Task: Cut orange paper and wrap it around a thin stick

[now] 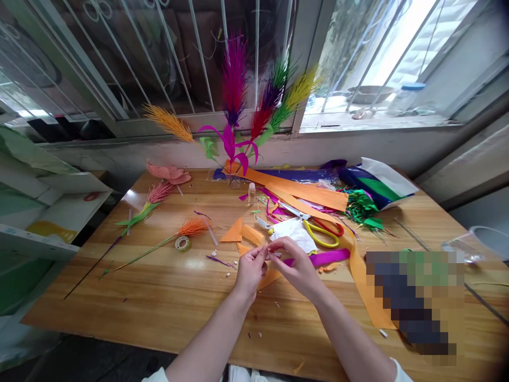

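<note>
My left hand (249, 269) and my right hand (297, 265) meet over the middle of the wooden table (159, 302). Both pinch a small pale piece (272, 255) between their fingertips; what it is I cannot tell. A magenta paper strip (326, 257) runs from under my right hand to the right. Orange paper triangles (243, 233) lie just beyond my left hand. White crumpled paper (293, 232) and yellow-and-red-handled scissors (323, 233) lie just beyond my right hand.
A vase of coloured paper feather flowers (238, 106) stands at the table's back by the window. Finished paper flowers (175, 233) and a tape roll (182, 243) lie at left. Long orange strips (310, 193), green scraps (360, 207) and a bag (377, 183) are at right. A small bottle (251, 193) stands mid-table.
</note>
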The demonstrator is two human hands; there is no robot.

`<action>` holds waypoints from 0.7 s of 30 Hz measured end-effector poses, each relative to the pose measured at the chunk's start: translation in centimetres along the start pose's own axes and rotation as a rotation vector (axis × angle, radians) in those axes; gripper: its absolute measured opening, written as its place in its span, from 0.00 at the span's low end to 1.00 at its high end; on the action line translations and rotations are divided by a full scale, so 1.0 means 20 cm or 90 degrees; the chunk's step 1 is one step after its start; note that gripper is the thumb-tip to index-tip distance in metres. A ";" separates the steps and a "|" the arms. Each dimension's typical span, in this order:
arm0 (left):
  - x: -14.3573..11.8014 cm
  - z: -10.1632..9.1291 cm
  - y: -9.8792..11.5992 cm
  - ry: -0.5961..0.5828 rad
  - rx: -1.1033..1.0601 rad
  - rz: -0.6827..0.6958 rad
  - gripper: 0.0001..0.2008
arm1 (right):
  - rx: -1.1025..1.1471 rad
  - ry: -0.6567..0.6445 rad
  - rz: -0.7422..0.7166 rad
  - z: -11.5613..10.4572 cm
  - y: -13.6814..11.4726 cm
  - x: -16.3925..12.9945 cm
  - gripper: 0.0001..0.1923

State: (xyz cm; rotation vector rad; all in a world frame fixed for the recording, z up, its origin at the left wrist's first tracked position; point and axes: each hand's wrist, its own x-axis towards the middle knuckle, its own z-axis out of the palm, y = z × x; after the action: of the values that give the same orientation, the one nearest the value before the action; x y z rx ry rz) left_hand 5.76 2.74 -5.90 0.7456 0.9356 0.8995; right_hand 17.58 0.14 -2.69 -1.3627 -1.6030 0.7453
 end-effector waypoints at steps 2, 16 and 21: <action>-0.02 -0.01 0.01 -0.003 -0.015 -0.011 0.18 | 0.037 0.005 0.019 0.03 0.01 -0.02 0.04; -0.16 -0.11 0.05 -0.020 -0.071 -0.108 0.15 | 0.149 0.001 0.068 0.15 0.00 -0.08 0.03; -0.17 -0.14 0.04 0.017 -0.079 -0.124 0.14 | 0.229 0.021 0.096 0.15 0.00 -0.12 0.10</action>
State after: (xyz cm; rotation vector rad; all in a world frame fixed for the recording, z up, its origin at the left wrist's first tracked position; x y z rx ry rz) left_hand 2.00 0.54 -5.10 0.5276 0.9492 0.7895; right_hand 14.92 -1.85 -4.45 -1.2301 -1.2749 1.0405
